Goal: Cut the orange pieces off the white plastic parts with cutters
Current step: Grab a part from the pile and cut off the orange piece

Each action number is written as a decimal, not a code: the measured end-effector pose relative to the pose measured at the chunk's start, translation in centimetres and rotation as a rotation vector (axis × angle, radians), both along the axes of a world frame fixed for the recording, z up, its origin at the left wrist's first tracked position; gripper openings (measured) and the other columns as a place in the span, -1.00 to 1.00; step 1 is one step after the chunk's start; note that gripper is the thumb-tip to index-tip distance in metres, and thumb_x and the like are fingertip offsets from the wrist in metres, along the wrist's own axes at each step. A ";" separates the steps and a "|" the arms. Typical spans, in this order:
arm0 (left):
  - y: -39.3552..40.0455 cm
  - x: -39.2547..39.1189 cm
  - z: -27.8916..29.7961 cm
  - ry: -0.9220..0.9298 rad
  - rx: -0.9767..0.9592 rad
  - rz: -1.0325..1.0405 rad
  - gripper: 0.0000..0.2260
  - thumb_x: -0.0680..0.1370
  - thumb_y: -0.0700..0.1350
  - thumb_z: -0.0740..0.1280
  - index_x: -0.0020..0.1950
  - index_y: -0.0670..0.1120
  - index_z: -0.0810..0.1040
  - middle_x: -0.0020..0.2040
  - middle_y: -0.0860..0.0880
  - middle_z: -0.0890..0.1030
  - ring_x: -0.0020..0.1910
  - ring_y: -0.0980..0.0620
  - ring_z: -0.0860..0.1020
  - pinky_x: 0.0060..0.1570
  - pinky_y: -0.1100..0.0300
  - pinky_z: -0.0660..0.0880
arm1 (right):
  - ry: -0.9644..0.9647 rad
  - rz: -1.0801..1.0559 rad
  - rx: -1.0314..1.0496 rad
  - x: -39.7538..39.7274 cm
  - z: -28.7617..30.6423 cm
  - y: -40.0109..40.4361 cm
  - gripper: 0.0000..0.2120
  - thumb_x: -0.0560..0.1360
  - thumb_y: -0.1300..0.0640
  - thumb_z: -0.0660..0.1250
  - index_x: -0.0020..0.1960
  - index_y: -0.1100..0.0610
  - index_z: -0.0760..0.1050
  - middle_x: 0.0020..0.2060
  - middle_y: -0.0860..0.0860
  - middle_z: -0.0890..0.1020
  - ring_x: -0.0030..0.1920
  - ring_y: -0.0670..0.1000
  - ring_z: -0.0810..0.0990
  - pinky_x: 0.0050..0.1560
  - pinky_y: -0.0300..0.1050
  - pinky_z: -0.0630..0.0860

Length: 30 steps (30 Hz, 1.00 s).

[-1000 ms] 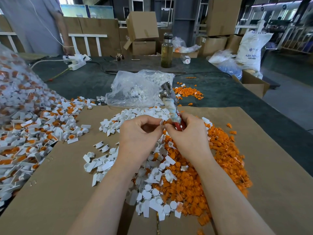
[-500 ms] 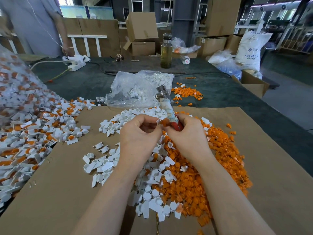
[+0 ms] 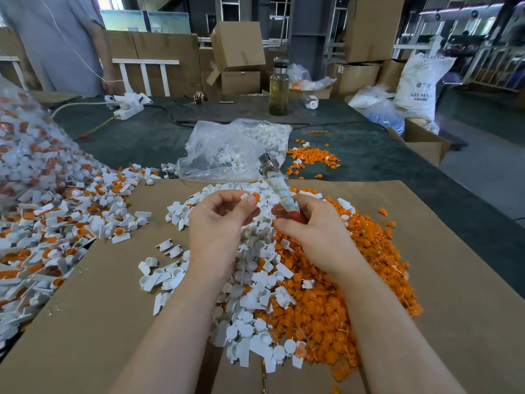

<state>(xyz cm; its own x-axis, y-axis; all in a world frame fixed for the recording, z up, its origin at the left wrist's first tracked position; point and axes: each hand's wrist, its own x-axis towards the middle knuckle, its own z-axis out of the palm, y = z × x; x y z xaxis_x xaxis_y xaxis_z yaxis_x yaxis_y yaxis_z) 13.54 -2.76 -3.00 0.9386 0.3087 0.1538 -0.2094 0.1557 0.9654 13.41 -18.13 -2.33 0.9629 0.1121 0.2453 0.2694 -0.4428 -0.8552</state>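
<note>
My left hand (image 3: 217, 220) pinches a small white plastic part with an orange piece (image 3: 251, 197) between thumb and fingertips, just above the cardboard. To its right, my right hand (image 3: 311, 231) grips the cutters (image 3: 279, 186), whose tape-wrapped handles and metal head stick up and away from me. The two hands are a short gap apart. Below them lie a pile of cut white parts (image 3: 250, 302) and a pile of orange pieces (image 3: 335, 294). Uncut white-and-orange parts (image 3: 56, 217) spill across the left.
Brown cardboard (image 3: 460, 294) covers the green table. A clear bag of white parts (image 3: 227, 149) lies beyond my hands, with more orange pieces (image 3: 311, 159) to its right. A bottle (image 3: 279, 86), a power strip (image 3: 127, 108) and boxes stand farther back. A person (image 3: 56, 44) stands far left.
My hands have drawn apart: the left moved left with the part, which now shows its orange piece. The cutters tilted slightly to the left.
</note>
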 end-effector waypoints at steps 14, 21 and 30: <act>0.7 0.2 0.2 -0.042 -0.211 -0.035 -0.93 0.48 -0.32 0.43 -0.13 -0.17 0.61 -0.33 -0.01 0.67 -0.31 0.05 0.66 -0.23 0.29 0.58 | 0.136 0.158 -0.165 -0.2 0.5 -0.8 -0.80 0.46 0.11 0.42 0.04 0.13 0.50 -0.08 0.13 0.59 -0.08 0.15 0.56 -0.05 0.07 0.49; 0.9 0.3 0.1 -0.065 -0.202 -0.058 -0.93 0.50 -0.31 0.42 -0.13 -0.16 0.61 -0.33 0.01 0.66 -0.34 0.09 0.63 -0.24 0.29 0.57 | 0.189 0.189 -0.226 -0.4 0.6 -0.9 -0.62 0.49 0.10 0.40 0.28 0.08 0.42 -0.10 -0.23 0.47 -0.01 -0.07 0.54 0.06 -0.17 0.48; 1.2 0.4 0.1 -0.064 -0.196 -0.054 -0.91 0.50 -0.33 0.40 -0.14 -0.16 0.60 -0.33 0.02 0.64 -0.35 0.09 0.61 -0.23 0.28 0.58 | 0.119 0.214 -0.272 -0.6 0.7 -0.5 -0.86 0.49 0.13 0.32 0.01 0.18 0.52 -0.15 0.21 0.59 -0.28 0.08 0.49 -0.21 0.10 0.46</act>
